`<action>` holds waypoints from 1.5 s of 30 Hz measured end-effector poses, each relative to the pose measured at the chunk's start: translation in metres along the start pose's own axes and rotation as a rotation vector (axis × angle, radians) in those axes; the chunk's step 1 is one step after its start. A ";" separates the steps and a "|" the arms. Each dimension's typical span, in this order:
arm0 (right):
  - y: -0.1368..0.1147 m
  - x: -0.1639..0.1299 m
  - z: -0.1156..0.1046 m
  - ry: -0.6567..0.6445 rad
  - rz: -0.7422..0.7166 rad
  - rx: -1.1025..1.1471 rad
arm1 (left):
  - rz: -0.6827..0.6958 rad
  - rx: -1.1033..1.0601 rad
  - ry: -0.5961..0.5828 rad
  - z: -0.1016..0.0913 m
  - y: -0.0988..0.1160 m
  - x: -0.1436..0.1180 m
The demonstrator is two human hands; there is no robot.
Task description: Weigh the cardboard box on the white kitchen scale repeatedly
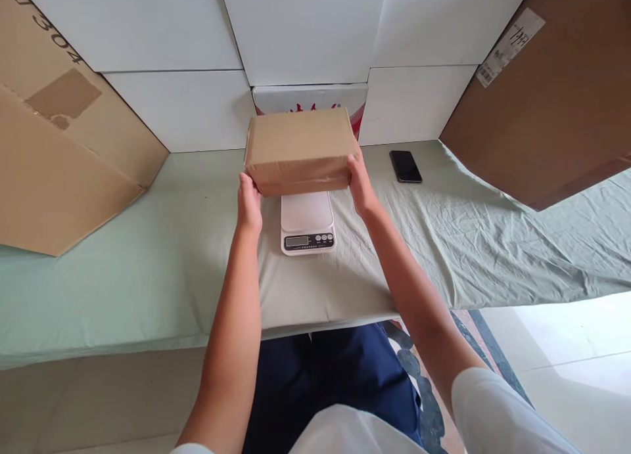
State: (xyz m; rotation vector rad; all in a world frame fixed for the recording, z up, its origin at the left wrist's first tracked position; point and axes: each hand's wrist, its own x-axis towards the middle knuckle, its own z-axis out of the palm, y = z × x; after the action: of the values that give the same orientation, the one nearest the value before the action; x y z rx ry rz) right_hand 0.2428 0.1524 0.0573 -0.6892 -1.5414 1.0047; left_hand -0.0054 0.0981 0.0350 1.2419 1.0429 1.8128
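Between my two hands is a brown cardboard box [302,138], closed and slightly tilted. My left hand [249,203] grips its lower left corner, thumb up along the side. At the right end my right hand [359,178] holds it, with the thumb on the front face and the other fingers hidden behind. Below the box lies a white digital kitchen scale [308,212] with a small display and several round buttons. The box covers the scale's far part from sight, and I cannot tell whether they touch.
A black phone [405,167] lies right of the scale on the pale green cloth [197,270]. Large cardboard boxes stand at the left [73,145] and right [552,92]. White panels [305,33] and a white-and-red printed carton [310,97] line the back.
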 end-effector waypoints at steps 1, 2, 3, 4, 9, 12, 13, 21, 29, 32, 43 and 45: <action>-0.001 -0.014 -0.001 0.035 0.007 0.007 | -0.002 -0.002 -0.007 0.002 0.003 -0.010; -0.002 -0.027 -0.001 0.049 0.015 0.017 | 0.002 0.000 -0.021 0.003 0.005 -0.020; -0.001 -0.039 -0.002 0.066 0.021 0.030 | 0.008 0.006 -0.039 0.003 0.007 -0.030; 0.000 -0.049 -0.001 0.076 0.026 0.041 | 0.016 0.013 -0.055 0.003 0.008 -0.039; 0.007 -0.075 0.003 0.107 0.077 0.078 | 0.019 0.050 -0.053 -0.003 0.008 -0.073; 0.008 -0.080 0.006 0.097 0.106 0.088 | 0.006 0.058 -0.037 -0.007 0.006 -0.083; 0.008 -0.080 0.007 0.095 0.113 0.095 | 0.004 0.062 -0.033 -0.008 0.005 -0.084; 0.000 -0.081 0.010 0.104 0.129 0.155 | 0.012 0.086 -0.032 -0.009 0.002 -0.081; -0.001 -0.081 0.012 0.098 0.151 0.115 | -0.017 0.061 -0.008 -0.008 0.005 -0.080; 0.000 -0.080 0.012 0.094 0.147 0.088 | -0.031 0.065 -0.010 -0.011 0.002 -0.079; -0.005 -0.081 0.014 0.081 0.137 0.017 | -0.035 0.109 -0.036 -0.015 0.001 -0.077; -0.006 -0.082 0.014 0.084 0.141 0.014 | -0.034 0.111 -0.040 -0.016 0.001 -0.077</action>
State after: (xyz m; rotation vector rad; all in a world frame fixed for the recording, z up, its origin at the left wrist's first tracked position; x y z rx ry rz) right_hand 0.2471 0.0765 0.0231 -0.8292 -1.4271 1.0770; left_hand 0.0029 0.0268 0.0024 1.3131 1.1489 1.7167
